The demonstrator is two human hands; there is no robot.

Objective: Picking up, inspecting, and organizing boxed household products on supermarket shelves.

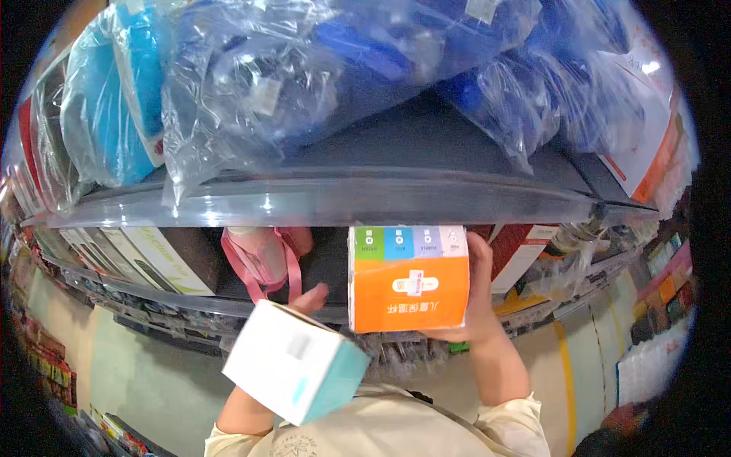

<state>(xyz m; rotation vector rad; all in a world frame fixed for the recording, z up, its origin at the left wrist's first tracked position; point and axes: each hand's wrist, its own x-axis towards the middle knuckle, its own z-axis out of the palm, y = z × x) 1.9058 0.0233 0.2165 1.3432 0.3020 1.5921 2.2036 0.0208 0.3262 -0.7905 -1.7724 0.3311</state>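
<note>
My right hand (481, 303) grips an orange cardboard box (408, 294) from its right side and underside. This box has a strip of coloured squares along its upper part and sits at the opening of the lower shelf. A white and teal box (285, 354) is at my left hand (312, 300), tilted, in front of my body; it hides most of that hand, with only some fingers showing above its upper edge. Behind it, on the lower shelf, stands a pink bottle (260, 257) with a pink strap.
Plastic-wrapped blue items (388, 51) and a light blue item (108, 108) lie on the upper shelf, above its clear front edge (342, 200). White and green boxes (165, 260) stand at the lower left, a red and white box (522, 257) at the right.
</note>
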